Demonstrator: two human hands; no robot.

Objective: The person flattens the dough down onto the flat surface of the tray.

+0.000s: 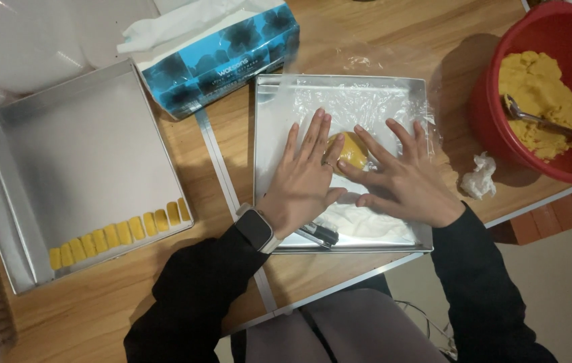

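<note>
Two flat hands press a lump of yellow dough under clear film.

The left hand [305, 176] and the right hand [403, 176] lie open, fingers spread, gripping nothing, both palms down on crinkled plastic wrap [366, 101] over a square metal tray [269, 202]. The smooth rounded dough ball [354, 150] sits between their fingertips. Well left of the left hand, a second shiny tray [77, 134] holds a row of small yellow bars [121, 233]. Right of the right hand stands a red bowl [561, 27] of rough dough on the wooden tabletop [98, 309].
</note>
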